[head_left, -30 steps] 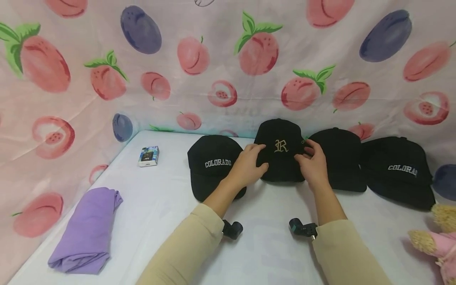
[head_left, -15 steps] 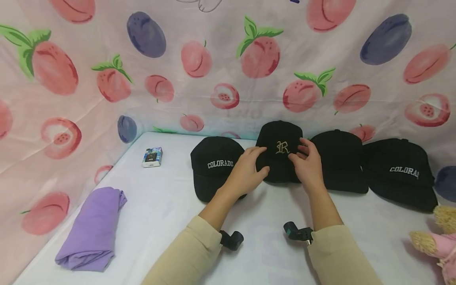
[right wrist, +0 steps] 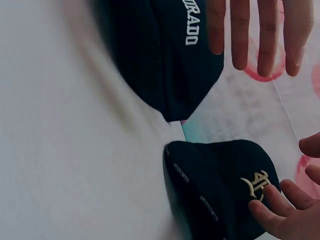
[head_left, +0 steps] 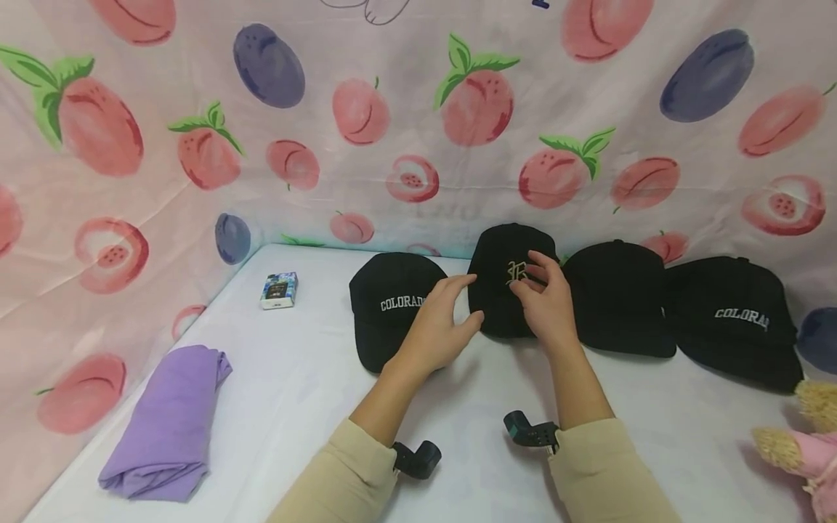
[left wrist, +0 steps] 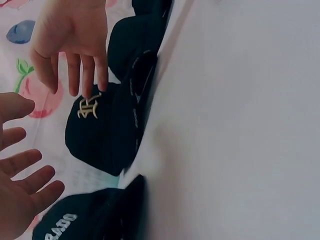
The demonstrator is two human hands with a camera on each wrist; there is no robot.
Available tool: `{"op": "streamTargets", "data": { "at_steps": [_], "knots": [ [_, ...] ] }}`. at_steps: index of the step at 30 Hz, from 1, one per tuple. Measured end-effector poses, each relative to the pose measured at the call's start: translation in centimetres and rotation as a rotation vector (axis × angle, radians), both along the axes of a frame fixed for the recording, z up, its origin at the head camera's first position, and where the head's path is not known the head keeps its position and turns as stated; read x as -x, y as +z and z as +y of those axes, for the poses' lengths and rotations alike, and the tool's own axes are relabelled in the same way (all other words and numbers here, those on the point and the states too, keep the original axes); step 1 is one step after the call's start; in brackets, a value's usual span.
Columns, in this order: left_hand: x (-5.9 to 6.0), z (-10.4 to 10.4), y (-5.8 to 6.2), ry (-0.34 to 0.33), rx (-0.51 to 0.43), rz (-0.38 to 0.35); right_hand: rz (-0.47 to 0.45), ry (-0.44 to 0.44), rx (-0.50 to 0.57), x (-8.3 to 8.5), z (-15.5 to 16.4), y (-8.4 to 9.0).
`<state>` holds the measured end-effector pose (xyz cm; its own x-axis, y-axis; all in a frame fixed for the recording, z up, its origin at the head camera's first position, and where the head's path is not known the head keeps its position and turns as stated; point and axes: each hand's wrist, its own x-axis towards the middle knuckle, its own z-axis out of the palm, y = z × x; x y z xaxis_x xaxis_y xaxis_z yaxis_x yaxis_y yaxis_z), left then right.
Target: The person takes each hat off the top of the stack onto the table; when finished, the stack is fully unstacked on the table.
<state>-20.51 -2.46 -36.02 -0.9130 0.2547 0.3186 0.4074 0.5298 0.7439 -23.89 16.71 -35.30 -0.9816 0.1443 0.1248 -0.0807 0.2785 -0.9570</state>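
Observation:
Four black baseball caps stand in a row along the back in the head view; the gold-lettered cap [head_left: 506, 305] is second from the left. My right hand [head_left: 548, 301] hovers in front of it, relaxed fingers partly covering the gold letter. Left of that, my left hand [head_left: 439, 323] has its fingers spread and holds nothing. It hides part of the leftmost COLORADO cap [head_left: 382, 327]. The left wrist view shows the left hand [left wrist: 20, 175] apart from both caps. In the right wrist view, fingertips of the right hand [right wrist: 295, 215] overlap the gold-lettered cap; contact is unclear.
Right of the hands sit a plain black cap [head_left: 617, 301] and another COLORADO cap [head_left: 732, 319]. A small blue box [head_left: 279, 290] and a folded purple cloth [head_left: 166, 428] lie on the left. A pink-dressed doll [head_left: 811, 443] shows at the right edge. Fruit-patterned fabric [head_left: 392, 94] hangs behind.
My right hand has moved left across the front of the gold-lettered cap. The left hand has drawn slightly left and toward me. The caps stay where they were; the head view has shifted slightly.

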Motion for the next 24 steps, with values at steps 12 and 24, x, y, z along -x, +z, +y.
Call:
{"op": "streamTargets", "data": {
  "at_steps": [12,24],
  "knots": [
    [-0.4,-2.2,0.0,0.034,-0.046,0.031,0.033,0.097,-0.033,0.2,-1.5,-0.2],
    [0.1,-5.1,0.9,0.113,-0.243,0.147,0.041,0.21,0.007,0.3,-3.7,-0.6]
  ]
}}
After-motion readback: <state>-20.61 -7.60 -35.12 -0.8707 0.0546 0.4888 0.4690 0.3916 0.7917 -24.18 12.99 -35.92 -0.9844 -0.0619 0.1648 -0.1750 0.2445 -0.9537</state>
